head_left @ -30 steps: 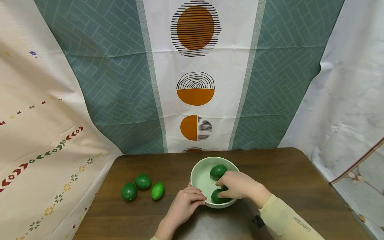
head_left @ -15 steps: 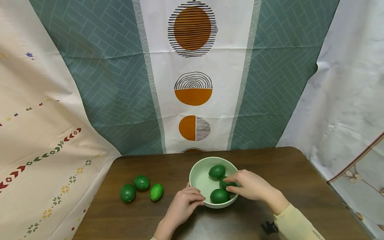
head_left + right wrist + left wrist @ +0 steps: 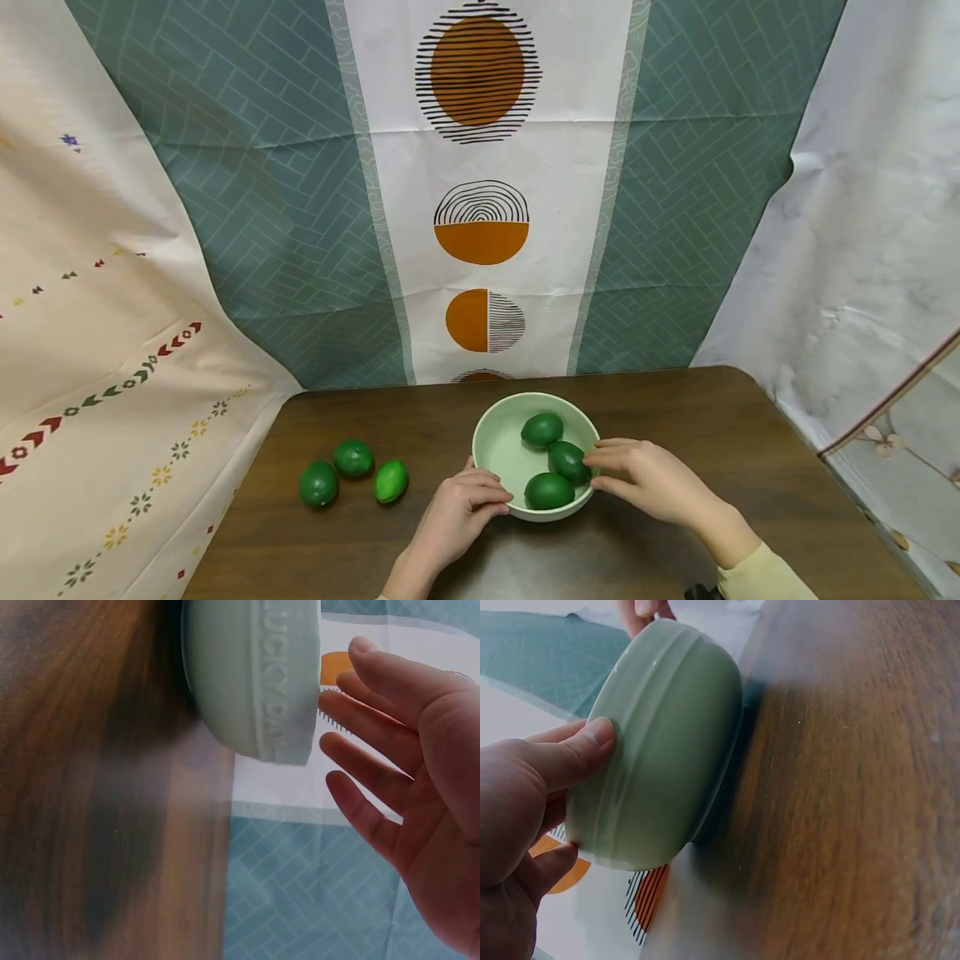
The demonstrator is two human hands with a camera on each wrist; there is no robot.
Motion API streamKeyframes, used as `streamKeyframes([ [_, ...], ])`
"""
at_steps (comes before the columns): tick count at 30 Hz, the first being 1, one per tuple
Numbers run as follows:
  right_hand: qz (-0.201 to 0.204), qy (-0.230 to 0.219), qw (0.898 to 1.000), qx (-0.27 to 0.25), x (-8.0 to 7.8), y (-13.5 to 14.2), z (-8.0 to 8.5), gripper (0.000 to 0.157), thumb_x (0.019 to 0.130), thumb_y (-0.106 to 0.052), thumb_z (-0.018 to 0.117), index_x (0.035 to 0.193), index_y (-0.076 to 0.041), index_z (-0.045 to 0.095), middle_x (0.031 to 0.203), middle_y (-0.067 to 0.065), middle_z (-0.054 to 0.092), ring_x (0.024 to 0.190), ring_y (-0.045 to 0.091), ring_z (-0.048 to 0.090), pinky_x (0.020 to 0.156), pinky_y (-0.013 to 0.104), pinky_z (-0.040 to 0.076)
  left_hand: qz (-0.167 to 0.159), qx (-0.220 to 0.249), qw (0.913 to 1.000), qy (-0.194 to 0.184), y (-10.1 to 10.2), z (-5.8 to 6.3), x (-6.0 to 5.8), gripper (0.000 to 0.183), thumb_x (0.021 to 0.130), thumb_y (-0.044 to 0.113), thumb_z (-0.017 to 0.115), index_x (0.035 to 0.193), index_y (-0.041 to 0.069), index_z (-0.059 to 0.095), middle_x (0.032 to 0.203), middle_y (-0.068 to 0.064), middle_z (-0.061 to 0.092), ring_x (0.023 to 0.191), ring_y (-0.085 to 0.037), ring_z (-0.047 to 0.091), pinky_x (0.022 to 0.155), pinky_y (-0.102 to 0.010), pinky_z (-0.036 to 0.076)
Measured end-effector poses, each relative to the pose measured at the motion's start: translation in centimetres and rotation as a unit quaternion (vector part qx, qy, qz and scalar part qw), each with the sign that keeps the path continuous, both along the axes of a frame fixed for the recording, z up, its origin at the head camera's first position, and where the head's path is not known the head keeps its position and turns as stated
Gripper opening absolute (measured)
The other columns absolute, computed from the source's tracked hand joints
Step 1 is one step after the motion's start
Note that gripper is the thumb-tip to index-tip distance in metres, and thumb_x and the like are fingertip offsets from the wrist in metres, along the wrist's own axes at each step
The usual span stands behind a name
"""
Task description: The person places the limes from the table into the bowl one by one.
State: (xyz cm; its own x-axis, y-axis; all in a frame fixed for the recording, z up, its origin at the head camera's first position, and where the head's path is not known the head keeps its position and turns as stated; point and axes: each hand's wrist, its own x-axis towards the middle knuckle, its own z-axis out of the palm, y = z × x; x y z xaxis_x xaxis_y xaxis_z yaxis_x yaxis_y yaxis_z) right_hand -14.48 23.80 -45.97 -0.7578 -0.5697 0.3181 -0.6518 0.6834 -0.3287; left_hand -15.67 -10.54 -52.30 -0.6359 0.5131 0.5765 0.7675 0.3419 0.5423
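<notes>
A pale green bowl [image 3: 510, 467] stands on the wooden table with three dark green, lime-like fruits inside: a far one [image 3: 542, 429], a middle one [image 3: 568, 462] and a near one [image 3: 550, 491]. My left hand [image 3: 459, 510] holds the bowl's left side; its thumb lies against the outer wall in the left wrist view. At the opposite rim is my right hand [image 3: 651, 479], fingers spread and loosely bent, holding nothing. The right wrist view shows the right hand [image 3: 405, 750] beside the rim, its palm bare. Raised lettering marks the bowl's outer wall [image 3: 255, 682].
Left of the bowl lie two dark green fruits, one in front [image 3: 318, 484] and one behind [image 3: 353, 458], beside a brighter green lime [image 3: 391, 482]. A patterned cloth [image 3: 480, 317] hangs behind the brown table [image 3: 675, 400]. Other cloths hang at both sides.
My right hand has let go of the middle fruit and drawn back rightward out of the bowl, its fingers opening. The left hand stays at the bowl.
</notes>
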Motion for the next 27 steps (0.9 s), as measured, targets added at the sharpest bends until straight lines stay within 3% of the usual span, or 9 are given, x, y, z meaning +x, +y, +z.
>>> streamKeyframes([
  [18, 0.036, 0.014, 0.999, -0.034, 0.2, 0.8, -2.1, 0.031, 0.095, -0.023, 0.083, 0.124, -0.013, 0.082, 0.126, -0.001, 0.077, 0.126, 0.031, 0.069, 0.095, 0.052, 0.062, -0.005, 0.000, 1.0000, -0.006, 0.0, -0.1, 0.0, 0.014, 0.083, 0.008, 0.090, 0.096, 0.013, 0.086, 0.099, 0.015, 0.076, 0.102, -0.007, 0.071, 0.112, -0.069, 0.043],
  [27, -0.008, 0.020, 0.998, -0.063, 0.0, 0.2, -2.9, 0.026, 0.093, -0.030, 0.084, 0.117, -0.019, 0.085, 0.120, -0.006, 0.078, 0.121, 0.026, 0.072, 0.092, 0.051, 0.063, -0.004, 0.003, 0.9999, -0.010, 0.0, -0.1, 0.0, 0.014, 0.083, 0.007, 0.090, 0.096, 0.013, 0.087, 0.099, 0.015, 0.076, 0.103, -0.008, 0.071, 0.113, -0.068, 0.043],
])
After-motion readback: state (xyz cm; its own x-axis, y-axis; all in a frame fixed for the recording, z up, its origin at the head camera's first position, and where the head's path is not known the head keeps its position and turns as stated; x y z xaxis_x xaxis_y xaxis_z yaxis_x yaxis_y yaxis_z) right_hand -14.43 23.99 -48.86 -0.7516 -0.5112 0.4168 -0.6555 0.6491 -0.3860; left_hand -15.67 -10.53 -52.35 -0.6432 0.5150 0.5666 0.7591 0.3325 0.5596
